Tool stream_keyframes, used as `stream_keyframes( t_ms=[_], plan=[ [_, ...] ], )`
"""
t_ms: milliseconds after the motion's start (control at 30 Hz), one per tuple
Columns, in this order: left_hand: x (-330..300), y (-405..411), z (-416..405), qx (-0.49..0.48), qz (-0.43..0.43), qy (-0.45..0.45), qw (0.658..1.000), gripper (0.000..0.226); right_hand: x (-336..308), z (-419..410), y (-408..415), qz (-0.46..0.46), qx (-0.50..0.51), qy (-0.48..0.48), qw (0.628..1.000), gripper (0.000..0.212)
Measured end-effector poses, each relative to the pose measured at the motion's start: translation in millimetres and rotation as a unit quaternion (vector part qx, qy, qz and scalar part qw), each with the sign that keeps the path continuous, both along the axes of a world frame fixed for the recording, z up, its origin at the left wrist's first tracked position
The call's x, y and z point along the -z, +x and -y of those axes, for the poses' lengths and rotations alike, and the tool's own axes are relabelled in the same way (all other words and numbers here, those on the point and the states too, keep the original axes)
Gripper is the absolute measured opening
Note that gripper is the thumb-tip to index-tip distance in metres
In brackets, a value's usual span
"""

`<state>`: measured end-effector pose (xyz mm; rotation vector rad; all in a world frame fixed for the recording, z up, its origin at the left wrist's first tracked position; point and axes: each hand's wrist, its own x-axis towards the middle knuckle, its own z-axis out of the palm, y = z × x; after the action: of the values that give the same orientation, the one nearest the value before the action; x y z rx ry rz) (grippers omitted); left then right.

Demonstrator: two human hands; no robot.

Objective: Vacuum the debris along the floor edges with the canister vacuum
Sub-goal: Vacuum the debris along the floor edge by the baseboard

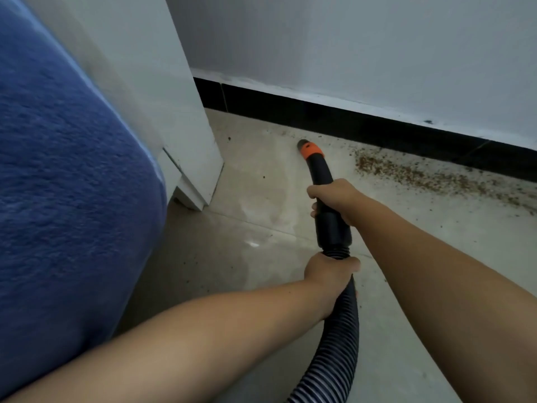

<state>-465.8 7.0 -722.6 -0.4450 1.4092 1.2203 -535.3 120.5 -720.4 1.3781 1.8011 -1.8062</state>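
A black vacuum wand with an orange collar point(311, 149) points its nozzle tip point(302, 143) at the pale tiled floor, close to the black baseboard. My right hand point(334, 200) grips the black wand handle point(331, 222) from the right. My left hand point(329, 276) grips the ribbed black hose point(334, 353) just below the handle cuff. Brown crumb-like debris point(430, 178) lies in a band along the baseboard to the right of the nozzle. The canister itself is out of view.
A blue fuzzy blanket over a bed or sofa point(66, 199) fills the left side. A white furniture panel with a foot point(191, 181) stands beside it. The black baseboard point(348, 117) runs under a white wall. A few scattered specks point(229, 138) dot the floor near the corner.
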Motion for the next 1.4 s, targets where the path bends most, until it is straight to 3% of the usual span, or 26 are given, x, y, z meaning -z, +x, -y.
stream_keyframes(
  t_ms=[233,600,1033,1233,1400],
  plan=[
    [-2.4,15.1,-27.9,0.067,-0.015,0.006,0.998,0.018,-4.8,-37.6,31.4,0.017,0.068,0.019,0.997,0.03],
    [13.2,-11.5,-28.9,-0.006,-0.038,-0.021,0.999,0.022,6.8,-30.9,-10.8,-0.014,0.038,0.002,0.999,0.022],
    [18.8,-61.2,-16.6,-0.136,-0.072,-0.032,0.988,0.012,16.6,2.0,-93.8,-0.023,-0.112,-0.008,0.993,0.019],
    [20.7,-66.4,-25.3,-0.159,-0.096,-0.074,0.98,0.031,17.9,8.8,-115.3,0.015,-0.256,-0.065,0.964,0.037],
    [11.8,-50.0,-35.9,-0.136,-0.049,-0.052,0.988,0.023,24.1,-14.4,-98.9,0.023,-0.26,-0.124,0.957,0.046]
  ],
)
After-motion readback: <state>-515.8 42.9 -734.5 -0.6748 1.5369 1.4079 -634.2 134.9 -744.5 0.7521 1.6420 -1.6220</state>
